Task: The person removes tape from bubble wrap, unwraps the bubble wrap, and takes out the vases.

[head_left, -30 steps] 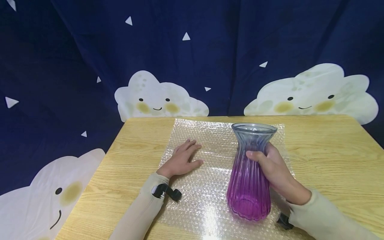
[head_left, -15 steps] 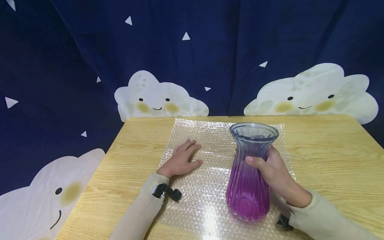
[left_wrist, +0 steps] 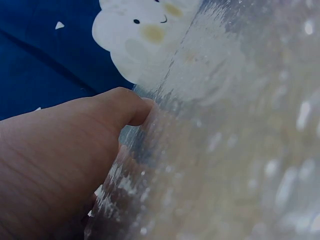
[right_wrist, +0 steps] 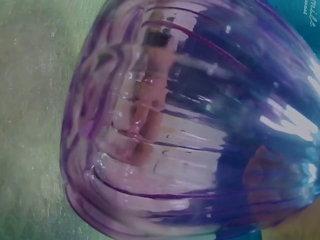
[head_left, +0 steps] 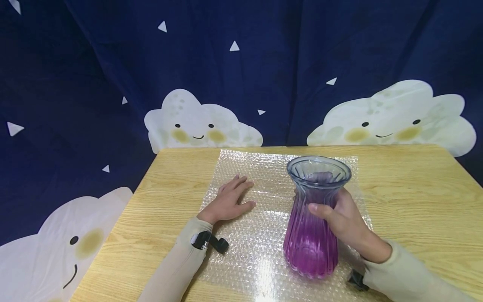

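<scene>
A ribbed glass vase (head_left: 311, 235), purple at the base and fading to grey-blue at its flared rim, stands near upright over the right part of a sheet of bubble wrap (head_left: 256, 247). My right hand (head_left: 345, 220) grips it below the neck, thumb across the near side and the other fingers mostly hidden behind. Whether the base touches the wrap I cannot tell. On the left part of the wrap rests my left hand (head_left: 228, 201), fingers spread and relaxed. The left wrist view has the left thumb (left_wrist: 132, 107) against the wrap. Ribbed glass (right_wrist: 165, 195) fills most of the right wrist view.
The bubble wrap lies flat on a light wooden table (head_left: 426, 201), reaching close to the far edge. Behind the table hangs a dark blue curtain (head_left: 279, 63) with printed clouds and white triangles. Each wrist wears a small black camera (head_left: 220, 244).
The vase has tipped in my right hand, so more of its rim opening faces me, and its base has shifted slightly left. My left hand has stayed still.
</scene>
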The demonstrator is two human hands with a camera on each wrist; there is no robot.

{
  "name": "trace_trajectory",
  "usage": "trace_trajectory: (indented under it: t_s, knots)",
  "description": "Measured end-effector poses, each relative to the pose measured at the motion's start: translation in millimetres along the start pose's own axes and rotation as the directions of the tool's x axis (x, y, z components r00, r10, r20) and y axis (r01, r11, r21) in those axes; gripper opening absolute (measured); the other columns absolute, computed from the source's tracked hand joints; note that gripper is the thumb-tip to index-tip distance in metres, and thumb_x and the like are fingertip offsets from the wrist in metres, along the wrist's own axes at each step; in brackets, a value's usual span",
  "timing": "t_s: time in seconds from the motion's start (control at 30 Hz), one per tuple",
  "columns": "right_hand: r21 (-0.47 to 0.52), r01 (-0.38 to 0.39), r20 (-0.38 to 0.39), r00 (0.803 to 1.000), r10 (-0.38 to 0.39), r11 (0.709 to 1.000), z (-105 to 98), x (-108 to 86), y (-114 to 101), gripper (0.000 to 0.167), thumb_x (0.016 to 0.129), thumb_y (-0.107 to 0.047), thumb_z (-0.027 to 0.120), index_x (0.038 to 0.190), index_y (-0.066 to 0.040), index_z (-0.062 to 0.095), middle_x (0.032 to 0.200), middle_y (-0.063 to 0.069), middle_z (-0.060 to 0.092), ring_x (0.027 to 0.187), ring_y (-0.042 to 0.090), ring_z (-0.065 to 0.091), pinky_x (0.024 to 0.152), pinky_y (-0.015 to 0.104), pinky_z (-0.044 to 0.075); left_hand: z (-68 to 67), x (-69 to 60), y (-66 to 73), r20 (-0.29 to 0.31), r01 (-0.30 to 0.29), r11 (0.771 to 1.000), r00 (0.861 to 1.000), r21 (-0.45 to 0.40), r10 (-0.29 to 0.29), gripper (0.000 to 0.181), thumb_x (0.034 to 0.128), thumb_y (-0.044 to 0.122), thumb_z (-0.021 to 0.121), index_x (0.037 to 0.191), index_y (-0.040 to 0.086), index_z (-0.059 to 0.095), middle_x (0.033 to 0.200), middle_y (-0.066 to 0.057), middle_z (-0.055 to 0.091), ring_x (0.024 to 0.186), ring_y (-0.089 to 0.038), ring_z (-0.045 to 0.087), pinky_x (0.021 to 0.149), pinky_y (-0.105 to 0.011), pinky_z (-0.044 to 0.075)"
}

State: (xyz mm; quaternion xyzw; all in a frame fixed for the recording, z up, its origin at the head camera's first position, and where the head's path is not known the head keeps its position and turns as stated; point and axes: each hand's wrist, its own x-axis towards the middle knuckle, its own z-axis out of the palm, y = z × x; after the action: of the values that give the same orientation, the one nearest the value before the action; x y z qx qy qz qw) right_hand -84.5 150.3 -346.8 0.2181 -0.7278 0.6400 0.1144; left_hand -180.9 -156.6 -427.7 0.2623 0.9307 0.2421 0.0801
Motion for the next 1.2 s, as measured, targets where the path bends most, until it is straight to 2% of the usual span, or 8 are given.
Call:
trace_trajectory:
  t_s: [0.23, 0.4, 0.6, 0.77, 0.83, 1.03, 1.2]
  knots:
    - [-0.011, 0.085, -0.014, 0.996, -0.085, 0.996, 2.8, -0.7, 1.2, 0.053, 0.075, 0.004, 0.064, 0.127, 0.007, 0.057, 0.114, -0.008, 0.073, 0.100, 0.005, 0.070, 0.090, 0.016, 0.057, -0.2, 0.7, -0.4, 0.008, 0.000, 1.000, 1.000, 0.010, 0.000, 0.072, 0.0976, 0.055, 0.056, 0.158, 0.019, 0.041, 0.173, -0.012, 0.025, 0.164, -0.035, 0.013, 0.131, -0.061, 0.013]
    - [0.010, 0.138, 0.003, 0.990, -0.138, 0.990, 4.4, -1.4, 2.1, 0.053, 0.073, 0.005, 0.064, 0.126, 0.006, 0.058, 0.113, -0.004, 0.073, 0.100, 0.007, 0.070, 0.091, 0.017, 0.058, 0.3, 0.8, -1.0, 0.008, 0.003, 1.000, 1.000, 0.005, -0.003, 0.072, 0.0977, 0.054, 0.056, 0.158, 0.019, 0.041, 0.173, -0.012, 0.025, 0.164, -0.036, 0.013, 0.131, -0.061, 0.012]
    - [0.001, 0.157, 0.039, 0.987, -0.157, 0.988, 2.5, -1.1, 3.1, 0.052, 0.074, 0.006, 0.063, 0.125, 0.001, 0.059, 0.112, -0.008, 0.073, 0.098, 0.006, 0.071, 0.090, 0.019, 0.058, 0.6, 0.5, -1.4, 0.009, 0.009, 1.000, 1.000, -0.003, -0.009, 0.072, 0.0975, 0.054, 0.057, 0.158, 0.019, 0.041, 0.173, -0.012, 0.025, 0.164, -0.035, 0.013, 0.131, -0.061, 0.012]
    - [0.003, 0.160, 0.059, 0.985, -0.160, 0.987, 1.5, -0.9, 4.8, 0.052, 0.074, 0.006, 0.063, 0.125, 0.004, 0.057, 0.113, -0.011, 0.071, 0.099, 0.006, 0.070, 0.092, 0.018, 0.058, -0.1, 0.6, -0.9, 0.012, 0.011, 1.000, 1.000, 0.007, -0.011, 0.072, 0.0975, 0.055, 0.056, 0.159, 0.020, 0.041, 0.173, -0.011, 0.025, 0.164, -0.034, 0.013, 0.131, -0.061, 0.012]
    - [0.022, 0.170, 0.058, 0.984, -0.171, 0.985, 1.7, -0.9, 6.4, 0.052, 0.073, 0.007, 0.063, 0.125, 0.005, 0.057, 0.113, -0.011, 0.071, 0.098, 0.006, 0.071, 0.091, 0.019, 0.059, -0.5, 0.6, -0.6, 0.013, 0.010, 1.000, 1.000, 0.006, -0.010, 0.073, 0.0974, 0.055, 0.056, 0.159, 0.020, 0.041, 0.173, -0.011, 0.025, 0.164, -0.034, 0.013, 0.131, -0.061, 0.012]
    - [0.093, 0.211, 0.055, 0.975, -0.216, 0.973, 3.7, -0.4, 10.4, 0.061, 0.071, 0.009, 0.062, 0.130, -0.004, 0.056, 0.113, -0.011, 0.072, 0.090, 0.004, 0.071, 0.080, 0.020, 0.062, -0.5, 0.6, -0.5, 0.009, 0.008, 1.000, 1.000, 0.006, -0.009, 0.073, 0.0973, 0.055, 0.057, 0.159, 0.020, 0.041, 0.173, -0.011, 0.026, 0.164, -0.034, 0.014, 0.131, -0.060, 0.013]
    - [0.140, 0.224, 0.069, 0.969, -0.235, 0.964, 4.4, -0.2, 11.6, 0.064, 0.072, 0.010, 0.061, 0.134, -0.003, 0.051, 0.117, -0.008, 0.071, 0.097, 0.006, 0.073, 0.083, 0.022, 0.063, -0.3, 0.7, -0.6, 0.012, 0.011, 1.000, 1.000, 0.010, -0.011, 0.073, 0.0975, 0.055, 0.056, 0.159, 0.020, 0.040, 0.173, -0.010, 0.025, 0.164, -0.034, 0.013, 0.132, -0.060, 0.013]
